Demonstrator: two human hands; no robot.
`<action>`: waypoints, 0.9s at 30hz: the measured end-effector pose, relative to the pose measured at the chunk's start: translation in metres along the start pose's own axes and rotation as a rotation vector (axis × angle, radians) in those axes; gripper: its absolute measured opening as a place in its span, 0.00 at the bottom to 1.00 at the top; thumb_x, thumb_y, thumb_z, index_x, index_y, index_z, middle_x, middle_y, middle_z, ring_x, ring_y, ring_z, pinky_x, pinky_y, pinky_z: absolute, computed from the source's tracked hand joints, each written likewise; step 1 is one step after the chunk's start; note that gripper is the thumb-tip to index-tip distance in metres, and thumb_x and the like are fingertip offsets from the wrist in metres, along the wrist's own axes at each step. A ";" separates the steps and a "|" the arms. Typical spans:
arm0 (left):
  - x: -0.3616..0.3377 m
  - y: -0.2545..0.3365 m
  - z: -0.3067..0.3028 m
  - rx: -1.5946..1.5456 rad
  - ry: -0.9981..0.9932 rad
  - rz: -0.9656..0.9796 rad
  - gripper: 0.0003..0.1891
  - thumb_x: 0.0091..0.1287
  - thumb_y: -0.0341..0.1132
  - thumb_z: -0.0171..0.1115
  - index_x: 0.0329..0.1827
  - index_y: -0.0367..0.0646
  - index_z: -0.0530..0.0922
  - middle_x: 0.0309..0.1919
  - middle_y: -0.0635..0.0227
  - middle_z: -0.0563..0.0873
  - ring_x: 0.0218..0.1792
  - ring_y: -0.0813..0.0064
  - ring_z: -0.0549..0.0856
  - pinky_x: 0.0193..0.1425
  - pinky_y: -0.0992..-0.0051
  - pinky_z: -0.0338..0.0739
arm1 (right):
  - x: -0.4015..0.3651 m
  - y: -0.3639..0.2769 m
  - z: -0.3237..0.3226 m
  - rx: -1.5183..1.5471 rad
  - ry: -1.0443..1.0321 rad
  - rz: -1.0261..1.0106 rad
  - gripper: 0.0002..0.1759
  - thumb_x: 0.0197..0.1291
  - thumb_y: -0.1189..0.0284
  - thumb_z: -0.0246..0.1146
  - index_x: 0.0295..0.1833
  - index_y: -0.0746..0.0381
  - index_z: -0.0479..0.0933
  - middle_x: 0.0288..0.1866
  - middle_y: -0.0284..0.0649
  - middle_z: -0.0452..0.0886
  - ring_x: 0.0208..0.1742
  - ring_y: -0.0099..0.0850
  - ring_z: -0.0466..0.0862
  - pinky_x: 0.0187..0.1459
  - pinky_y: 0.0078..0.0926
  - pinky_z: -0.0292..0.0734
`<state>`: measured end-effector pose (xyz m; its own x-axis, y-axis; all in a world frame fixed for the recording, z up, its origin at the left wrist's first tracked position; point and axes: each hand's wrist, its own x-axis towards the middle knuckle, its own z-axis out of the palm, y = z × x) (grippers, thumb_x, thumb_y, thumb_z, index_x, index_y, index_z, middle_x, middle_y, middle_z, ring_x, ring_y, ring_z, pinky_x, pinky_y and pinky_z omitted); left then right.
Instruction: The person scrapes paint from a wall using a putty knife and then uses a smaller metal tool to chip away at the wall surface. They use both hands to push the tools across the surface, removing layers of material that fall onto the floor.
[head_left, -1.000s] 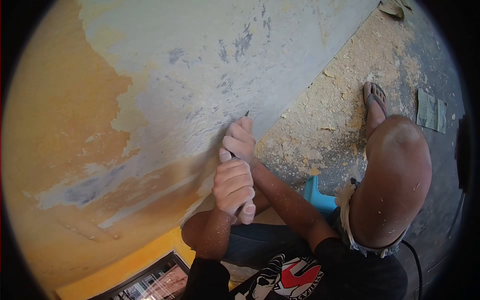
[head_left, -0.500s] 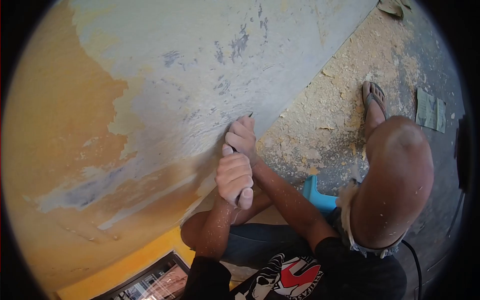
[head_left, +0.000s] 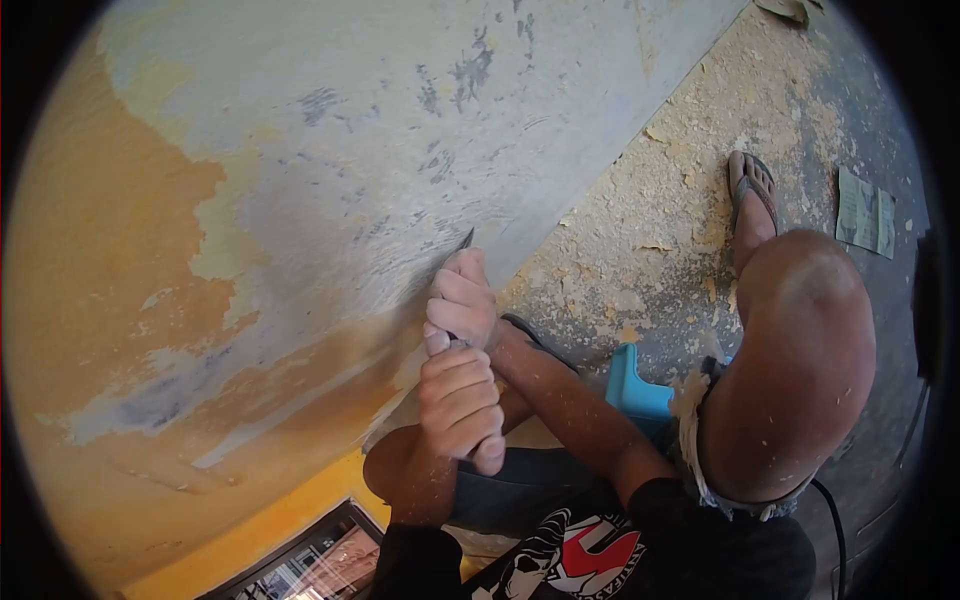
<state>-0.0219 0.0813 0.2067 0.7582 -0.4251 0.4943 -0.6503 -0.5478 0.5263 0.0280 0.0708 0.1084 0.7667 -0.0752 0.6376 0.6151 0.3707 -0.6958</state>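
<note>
My right hand (head_left: 463, 300) is closed around the upper part of a scraper, whose dark pointed blade (head_left: 467, 239) sticks out past the fingers against the wall (head_left: 560, 130). Just below, my left hand (head_left: 460, 405) is wrapped around the lower part of the same tool. A bit of dark handle shows between the two fists; the rest is hidden by fingers. Around the blade the wall is bare grey-white with dark scratch marks. Orange paint (head_left: 130, 220) remains on its left side, with a ragged edge. Pale flakes cling to both forearms.
Paint chips (head_left: 650, 210) cover the floor along the wall's foot. My sandalled foot (head_left: 752, 190) stands among them. A light blue plastic stool (head_left: 630, 385) shows beneath me. A folded paper (head_left: 865, 212) lies at right, a black cable (head_left: 835, 530) below. A framed picture (head_left: 310, 560) is at bottom left.
Both hands have moved down and slightly left with the scraper, and more of its blade shows. The view has shifted a little, so the wall patches appear further left.
</note>
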 end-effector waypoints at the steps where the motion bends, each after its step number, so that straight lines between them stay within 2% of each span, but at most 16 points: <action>1: -0.001 0.000 0.000 0.033 -0.009 -0.019 0.24 0.70 0.37 0.50 0.13 0.40 0.62 0.13 0.67 0.66 0.13 0.69 0.67 0.20 0.69 0.68 | -0.001 0.002 0.000 0.004 -0.004 -0.003 0.14 0.39 0.67 0.67 0.24 0.57 0.67 0.29 0.35 0.64 0.34 0.38 0.70 0.41 0.39 0.61; 4: 0.004 -0.003 -0.004 0.009 -0.009 -0.015 0.23 0.69 0.37 0.51 0.13 0.39 0.63 0.12 0.67 0.66 0.12 0.69 0.67 0.20 0.69 0.67 | -0.003 -0.001 0.001 -0.027 -0.026 0.021 0.14 0.37 0.68 0.67 0.23 0.57 0.66 0.28 0.36 0.63 0.34 0.39 0.70 0.40 0.39 0.60; 7: 0.004 0.004 -0.002 -0.030 0.011 0.011 0.22 0.68 0.37 0.51 0.14 0.39 0.63 0.13 0.67 0.65 0.12 0.68 0.67 0.20 0.68 0.67 | -0.001 -0.001 0.005 -0.016 0.095 0.058 0.15 0.36 0.68 0.67 0.23 0.57 0.66 0.28 0.37 0.63 0.34 0.39 0.69 0.40 0.38 0.60; 9: 0.001 0.001 -0.005 -0.047 0.008 0.031 0.22 0.68 0.37 0.52 0.14 0.39 0.63 0.13 0.67 0.65 0.13 0.68 0.67 0.20 0.68 0.67 | -0.010 0.009 0.007 -0.021 0.069 -0.034 0.15 0.37 0.68 0.67 0.22 0.57 0.65 0.28 0.36 0.64 0.33 0.39 0.69 0.40 0.39 0.60; 11: 0.003 -0.010 -0.005 -0.056 -0.027 -0.107 0.22 0.67 0.36 0.52 0.14 0.39 0.63 0.13 0.67 0.65 0.13 0.68 0.67 0.20 0.69 0.67 | -0.011 0.005 0.007 -0.035 0.081 0.034 0.15 0.37 0.68 0.67 0.22 0.57 0.64 0.28 0.37 0.64 0.33 0.39 0.68 0.40 0.39 0.60; 13: 0.009 0.005 -0.002 -0.041 -0.046 -0.134 0.19 0.64 0.36 0.54 0.15 0.42 0.62 0.15 0.68 0.63 0.15 0.67 0.67 0.22 0.69 0.64 | -0.009 0.000 0.001 -0.053 0.088 0.099 0.16 0.37 0.68 0.67 0.21 0.57 0.64 0.28 0.37 0.64 0.33 0.40 0.68 0.39 0.39 0.60; 15: 0.015 0.010 -0.003 -0.072 -0.048 -0.049 0.19 0.63 0.35 0.54 0.15 0.42 0.61 0.15 0.68 0.62 0.15 0.67 0.66 0.22 0.67 0.63 | 0.003 -0.008 0.000 0.066 0.065 0.044 0.16 0.39 0.69 0.66 0.21 0.58 0.63 0.28 0.37 0.64 0.33 0.40 0.67 0.40 0.40 0.61; 16: 0.005 0.003 0.003 -0.034 0.027 -0.006 0.19 0.64 0.36 0.55 0.15 0.42 0.61 0.15 0.68 0.62 0.15 0.67 0.66 0.21 0.67 0.61 | -0.002 -0.004 0.002 0.064 0.075 0.055 0.16 0.39 0.69 0.66 0.21 0.58 0.63 0.28 0.37 0.64 0.33 0.40 0.67 0.40 0.40 0.61; 19: 0.005 -0.008 0.001 -0.058 -0.022 -0.098 0.19 0.64 0.36 0.54 0.14 0.42 0.62 0.15 0.69 0.62 0.14 0.68 0.66 0.21 0.69 0.60 | -0.010 0.005 0.000 -0.024 0.040 0.060 0.15 0.40 0.70 0.66 0.22 0.58 0.64 0.28 0.37 0.65 0.33 0.40 0.68 0.40 0.40 0.61; 21: 0.011 -0.001 0.003 -0.050 -0.063 -0.101 0.20 0.64 0.36 0.54 0.14 0.43 0.61 0.15 0.69 0.61 0.14 0.68 0.65 0.22 0.69 0.60 | -0.005 -0.002 0.002 0.020 0.143 0.112 0.14 0.40 0.70 0.66 0.22 0.58 0.64 0.28 0.37 0.65 0.33 0.41 0.68 0.40 0.39 0.61; 24: -0.002 -0.008 0.006 -0.057 -0.003 -0.001 0.20 0.63 0.36 0.55 0.15 0.43 0.61 0.15 0.70 0.60 0.14 0.68 0.65 0.21 0.69 0.60 | -0.008 0.015 -0.002 -0.037 0.065 0.022 0.13 0.40 0.71 0.65 0.23 0.58 0.64 0.28 0.37 0.65 0.33 0.40 0.68 0.40 0.38 0.61; 26: -0.001 -0.021 0.011 -0.024 0.019 -0.136 0.20 0.64 0.36 0.55 0.14 0.44 0.60 0.14 0.70 0.61 0.14 0.68 0.64 0.21 0.69 0.59 | -0.012 0.016 -0.003 -0.054 0.090 0.071 0.13 0.41 0.71 0.65 0.23 0.58 0.65 0.28 0.37 0.65 0.34 0.41 0.68 0.40 0.39 0.61; 27: -0.002 -0.018 0.013 -0.024 0.030 -0.129 0.20 0.64 0.36 0.55 0.14 0.44 0.60 0.14 0.70 0.61 0.14 0.68 0.64 0.21 0.69 0.59 | -0.014 0.018 -0.004 -0.066 0.118 0.127 0.13 0.42 0.71 0.65 0.23 0.58 0.65 0.28 0.37 0.66 0.34 0.41 0.68 0.40 0.40 0.61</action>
<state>-0.0109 0.0821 0.1875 0.8344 -0.3304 0.4412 -0.5483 -0.5795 0.6030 0.0286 0.0748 0.0859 0.8528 -0.1415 0.5028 0.5199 0.3225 -0.7910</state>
